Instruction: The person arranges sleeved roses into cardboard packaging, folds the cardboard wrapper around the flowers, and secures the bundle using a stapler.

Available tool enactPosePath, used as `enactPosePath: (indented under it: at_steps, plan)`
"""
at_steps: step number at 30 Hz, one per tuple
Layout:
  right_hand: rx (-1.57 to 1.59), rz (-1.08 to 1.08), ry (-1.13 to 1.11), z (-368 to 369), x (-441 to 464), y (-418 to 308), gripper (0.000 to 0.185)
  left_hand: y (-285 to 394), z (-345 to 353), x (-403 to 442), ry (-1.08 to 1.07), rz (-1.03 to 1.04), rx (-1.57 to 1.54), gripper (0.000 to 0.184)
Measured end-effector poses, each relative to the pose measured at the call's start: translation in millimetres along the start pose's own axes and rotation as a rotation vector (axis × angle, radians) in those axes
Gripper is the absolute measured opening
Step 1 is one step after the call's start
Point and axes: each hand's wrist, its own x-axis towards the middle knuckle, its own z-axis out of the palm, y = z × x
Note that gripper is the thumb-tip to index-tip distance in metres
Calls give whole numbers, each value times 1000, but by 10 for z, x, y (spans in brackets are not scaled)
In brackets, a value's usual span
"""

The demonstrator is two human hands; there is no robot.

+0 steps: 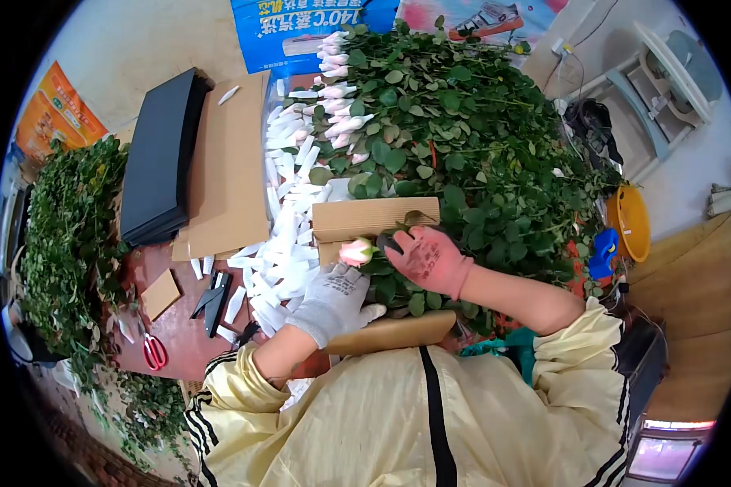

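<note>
A pale pink rose with green outer petals lies between my hands, its bloom pointing left. My left hand, in a grey-white glove, is just below the bloom, fingers stretched toward it and thumb apart. My right hand, in a pink glove, is closed at the stem end beside the bloom; a dark patch or piece shows at its fingertips and I cannot make it out. Behind the rose is a corrugated cardboard strip. A brown cardboard roll or folded edge lies nearest my body. White sleeves are heaped to the left.
Many leafy rose stems cover the right side, some blooms in white sleeves. Left are stacked black sheets, a cardboard sheet, a black stapler and red-handled scissors. A yellow basin stands at right.
</note>
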Motion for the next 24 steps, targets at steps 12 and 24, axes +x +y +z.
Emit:
enactPosePath:
  at_steps: [12, 24]
  plan:
    - [226, 111, 1, 407, 187, -137, 32, -37, 314, 6, 226, 14, -28, 68]
    - [276, 104, 113, -189, 112, -68, 20, -393, 275, -6, 243, 228, -397, 49]
